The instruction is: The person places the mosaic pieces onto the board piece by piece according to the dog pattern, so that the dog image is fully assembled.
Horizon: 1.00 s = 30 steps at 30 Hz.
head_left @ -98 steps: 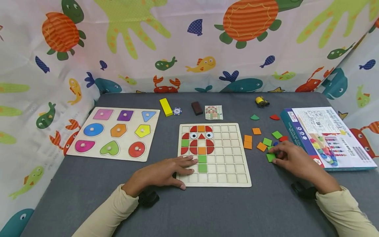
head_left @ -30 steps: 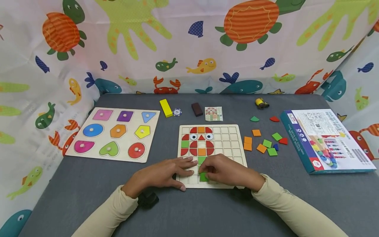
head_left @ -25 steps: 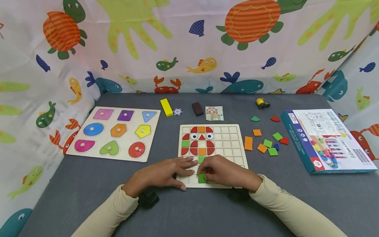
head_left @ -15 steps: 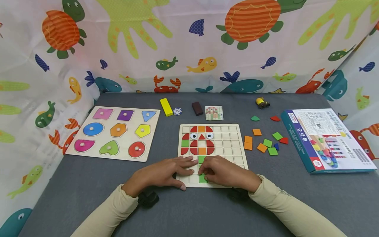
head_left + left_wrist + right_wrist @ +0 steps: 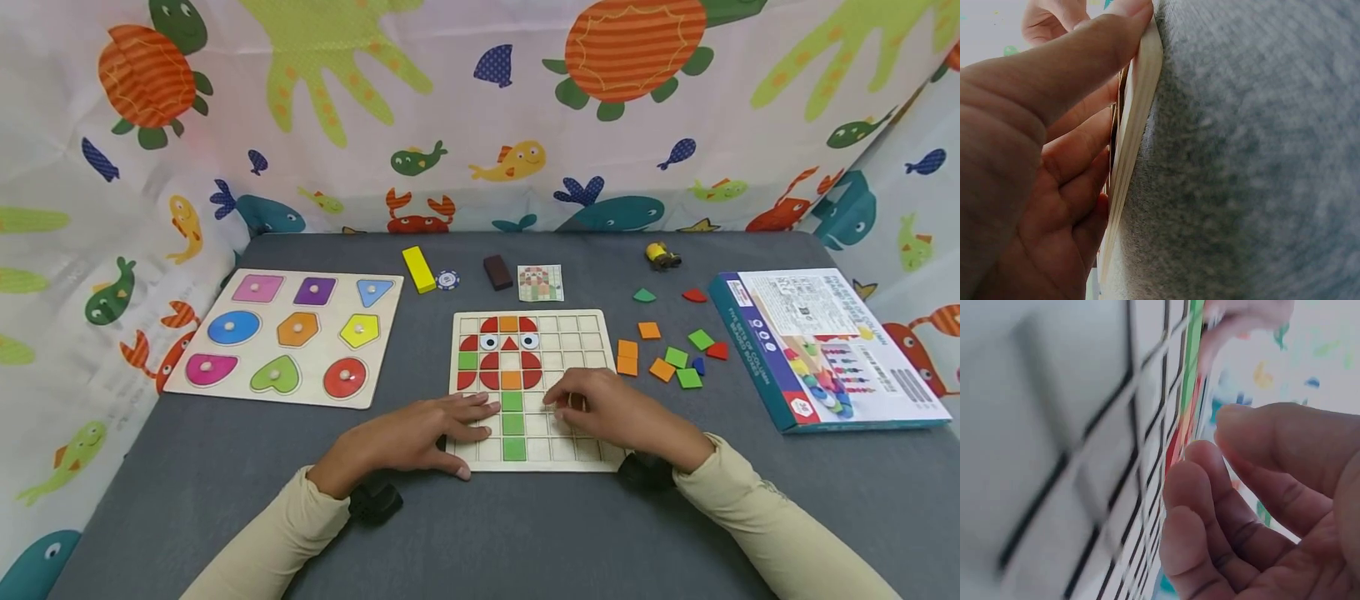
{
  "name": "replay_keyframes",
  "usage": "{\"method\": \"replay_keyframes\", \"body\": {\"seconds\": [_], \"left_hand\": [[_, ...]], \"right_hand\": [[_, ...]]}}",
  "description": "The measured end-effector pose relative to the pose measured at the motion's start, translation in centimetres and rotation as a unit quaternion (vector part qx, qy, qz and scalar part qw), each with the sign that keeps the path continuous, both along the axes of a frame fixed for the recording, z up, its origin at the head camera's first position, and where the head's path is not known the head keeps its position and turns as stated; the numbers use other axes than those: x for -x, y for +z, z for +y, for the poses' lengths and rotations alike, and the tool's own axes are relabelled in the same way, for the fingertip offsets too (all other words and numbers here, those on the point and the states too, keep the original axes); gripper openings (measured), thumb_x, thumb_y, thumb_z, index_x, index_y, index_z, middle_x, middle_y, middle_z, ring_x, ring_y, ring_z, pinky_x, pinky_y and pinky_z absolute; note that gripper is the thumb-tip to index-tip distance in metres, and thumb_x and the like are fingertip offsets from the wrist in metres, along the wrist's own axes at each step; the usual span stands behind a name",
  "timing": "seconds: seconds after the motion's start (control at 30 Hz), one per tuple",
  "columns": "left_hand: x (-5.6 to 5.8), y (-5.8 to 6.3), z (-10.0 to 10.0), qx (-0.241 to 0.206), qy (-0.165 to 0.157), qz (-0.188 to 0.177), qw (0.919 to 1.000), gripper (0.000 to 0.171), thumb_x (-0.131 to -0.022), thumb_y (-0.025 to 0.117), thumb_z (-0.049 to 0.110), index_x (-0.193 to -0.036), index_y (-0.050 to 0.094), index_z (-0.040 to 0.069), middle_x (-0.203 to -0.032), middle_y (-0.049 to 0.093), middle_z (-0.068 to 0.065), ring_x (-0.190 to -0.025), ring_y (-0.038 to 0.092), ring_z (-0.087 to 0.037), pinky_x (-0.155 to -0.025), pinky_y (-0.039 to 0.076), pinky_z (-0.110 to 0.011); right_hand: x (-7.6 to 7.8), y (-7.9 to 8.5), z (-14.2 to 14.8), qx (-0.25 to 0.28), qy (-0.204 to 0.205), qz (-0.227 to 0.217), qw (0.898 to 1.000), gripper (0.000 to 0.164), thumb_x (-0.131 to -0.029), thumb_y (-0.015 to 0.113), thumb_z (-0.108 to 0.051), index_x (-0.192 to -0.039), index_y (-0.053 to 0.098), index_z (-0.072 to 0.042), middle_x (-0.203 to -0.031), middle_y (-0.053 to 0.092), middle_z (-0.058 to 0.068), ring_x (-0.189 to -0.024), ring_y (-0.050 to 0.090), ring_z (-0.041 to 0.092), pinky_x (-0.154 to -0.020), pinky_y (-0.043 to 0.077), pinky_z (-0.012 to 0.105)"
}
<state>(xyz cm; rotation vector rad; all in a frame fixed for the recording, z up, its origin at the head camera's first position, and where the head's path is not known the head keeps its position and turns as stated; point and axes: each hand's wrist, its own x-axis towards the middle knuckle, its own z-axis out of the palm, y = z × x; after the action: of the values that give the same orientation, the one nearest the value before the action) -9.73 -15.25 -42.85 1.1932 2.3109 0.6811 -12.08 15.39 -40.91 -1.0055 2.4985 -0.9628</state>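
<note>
A wooden grid board [image 5: 573,327] lies in the middle of the head view, with red, orange and green tiles and two eye tiles set in its left half. Below them, three green square tiles [image 5: 513,425] stand in one column. My left hand [image 5: 412,437] rests on the board's left edge with its fingers spread; in the left wrist view the thumb lies along the board's rim [image 5: 1138,100]. My right hand [image 5: 615,412] hovers over the board's lower right squares. Its fingers are loosely bent, and the right wrist view shows nothing between thumb and fingertips [image 5: 1185,487].
Several loose orange tiles [image 5: 627,358], green tiles [image 5: 689,378] and red tiles [image 5: 717,351] lie right of the board. A boxed set [image 5: 847,333] is farther right. A shape puzzle [image 5: 315,292] stands left. A pattern card [image 5: 540,283], dark block [image 5: 498,272] and yellow block [image 5: 418,269] lie behind.
My right hand took a green tile from the loose pile, set it in the column's lowest square, let go and drew back to the right. The left hand has stayed put.
</note>
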Motion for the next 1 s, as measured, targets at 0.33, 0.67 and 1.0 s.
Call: {"method": "replay_keyframes", "body": {"seconds": [0.33,0.67,1.0], "left_hand": [[0.1,-0.1,0.0,-0.004,0.002,-0.004,1.0000,0.064,-0.086,0.074,0.038,-0.141,0.051,0.014,-0.156,0.030,0.004,-0.146,0.017,-0.014,-0.113,0.024,-0.040],[-0.5,-0.4,-0.2,0.005,0.008,-0.007,0.9999,0.065,-0.085,0.073,0.039,-0.141,0.051,0.015,-0.156,0.029,0.006,-0.146,0.016,-0.013,-0.113,0.025,-0.040],[-0.1,-0.4,-0.1,-0.001,0.003,0.006,1.0000,0.064,-0.085,0.073,0.039,-0.141,0.052,0.015,-0.156,0.030,0.006,-0.146,0.016,-0.013,-0.113,0.024,-0.038]], "right_hand": [[1.1,0.0,6.6,-0.051,-0.135,0.043,0.989,0.021,-0.089,0.069,-0.007,-0.110,0.070,-0.002,-0.091,0.063,0.003,-0.079,0.055,0.017,-0.069,0.050,0.035],[1.8,-1.0,10.8,-0.092,-0.181,0.072,0.976,0.026,-0.088,0.069,-0.004,-0.114,0.069,0.003,-0.110,0.063,0.021,-0.102,0.056,0.038,-0.086,0.041,0.057],[2.4,-1.0,9.9,-0.109,-0.165,0.061,0.978,0.028,-0.087,0.071,-0.004,-0.113,0.068,0.006,-0.103,0.062,0.017,-0.087,0.058,0.028,-0.075,0.050,0.048]]}}
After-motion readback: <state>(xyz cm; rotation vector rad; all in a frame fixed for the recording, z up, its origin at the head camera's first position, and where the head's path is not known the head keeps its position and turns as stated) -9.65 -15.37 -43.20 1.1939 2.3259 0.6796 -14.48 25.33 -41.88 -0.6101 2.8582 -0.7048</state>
